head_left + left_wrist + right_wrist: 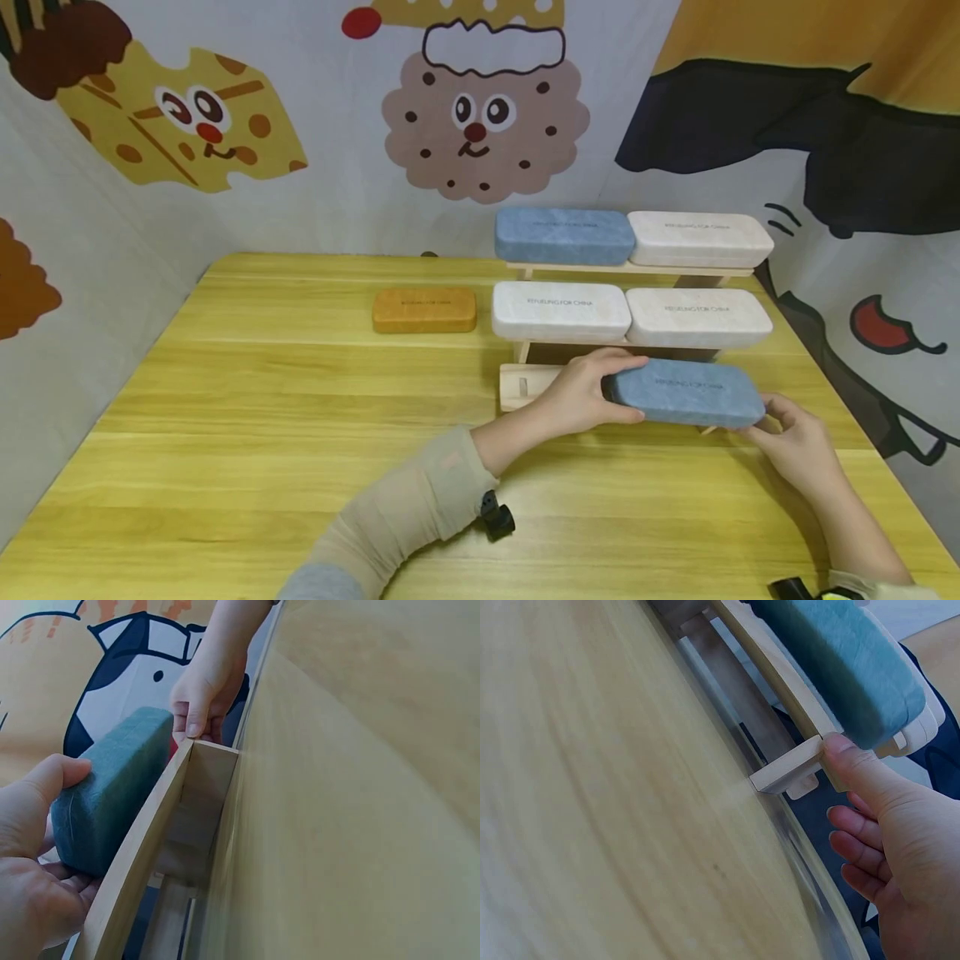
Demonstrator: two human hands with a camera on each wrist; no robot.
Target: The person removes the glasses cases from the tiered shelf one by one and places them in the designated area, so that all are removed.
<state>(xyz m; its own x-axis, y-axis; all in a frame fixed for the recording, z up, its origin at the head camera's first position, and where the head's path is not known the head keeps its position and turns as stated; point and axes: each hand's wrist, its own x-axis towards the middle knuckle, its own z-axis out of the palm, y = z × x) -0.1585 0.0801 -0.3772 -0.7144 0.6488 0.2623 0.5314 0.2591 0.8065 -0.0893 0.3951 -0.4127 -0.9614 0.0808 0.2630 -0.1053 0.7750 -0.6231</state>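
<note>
My left hand [579,402] holds the left end of a blue glasses case [690,393], thumb on the near side and fingers on the far side. The case lies over the lowest step of a wooden display rack [516,388]. In the left wrist view the blue case [112,787] tilts beside the rack's front board [135,862]. At the rack's right front corner, my right hand [801,446] pinches the wood. In the right wrist view its thumb [844,750] presses the corner just below the case, the other fingers loosely bent.
On the middle step sit a white case [561,310] and a cream case [697,318]. The top step bears another blue case [564,237] and a pale case [701,239]. A smaller orange case [424,312] lies on the wooden table [262,417], left of the rack. Behind hangs a cartoon-printed cloth [337,217].
</note>
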